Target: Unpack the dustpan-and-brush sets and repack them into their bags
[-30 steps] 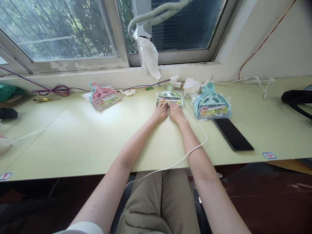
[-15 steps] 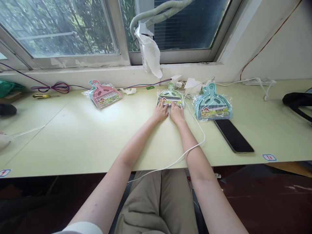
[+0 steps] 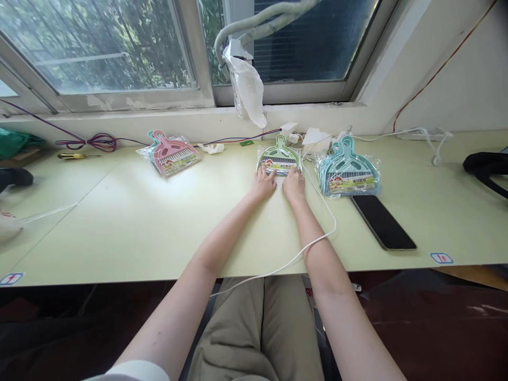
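A green dustpan and brush set in clear wrapping lies flat on the table near the wall, its handle pointing away from me. My left hand rests at its near left edge, fingers stretched onto the wrapper and thumb apart. At the near right corner, my right hand has its fingers curled together on the wrapper; the fingertips are partly hidden. Right of it lies a pile of wrapped blue dustpan sets. A wrapped pink dustpan set, with a teal one partly beneath, is farther left.
A black phone lies in front of the blue pile. The white cable loops across my right forearm and off the table's front edge. Coiled wires, a screwdriver and crumpled tissue lie along the back.
My right hand has shifted slightly right to the wrapper's corner, and its fingers have curled in. My left hand stays about where it was. The view has moved slightly.
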A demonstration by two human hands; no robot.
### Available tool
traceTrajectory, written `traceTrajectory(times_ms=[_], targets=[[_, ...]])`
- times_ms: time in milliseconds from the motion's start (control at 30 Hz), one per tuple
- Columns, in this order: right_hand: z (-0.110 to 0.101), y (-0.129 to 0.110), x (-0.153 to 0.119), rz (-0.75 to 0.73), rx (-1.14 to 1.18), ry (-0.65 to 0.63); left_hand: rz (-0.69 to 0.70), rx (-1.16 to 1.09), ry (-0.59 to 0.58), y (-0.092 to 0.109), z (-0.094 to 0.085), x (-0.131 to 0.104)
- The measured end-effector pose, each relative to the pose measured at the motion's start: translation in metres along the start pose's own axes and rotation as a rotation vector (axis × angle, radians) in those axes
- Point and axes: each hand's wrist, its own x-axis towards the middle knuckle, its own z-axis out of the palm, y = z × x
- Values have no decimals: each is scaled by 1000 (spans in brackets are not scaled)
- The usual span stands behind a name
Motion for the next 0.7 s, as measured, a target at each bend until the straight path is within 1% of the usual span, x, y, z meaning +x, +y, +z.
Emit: traceTrajectory(times_ms=[200,300,400,533,700], targets=[[-5,0,-1,-13,-5,-25,9,-3,-16,-4,1,2],[-7,0,-2,-31,-4,-28,-12,-13,-7,-5,1,2],[-7,1,-2,-40,-10,-40,-40,-24,0,-5,1,1],[-5,4,-2,-47,-16,-46,-31,-5,-38,-5,0,1],[-1,9,-1,-87,38,-34,-51,-31,-32,-6,0,1]])
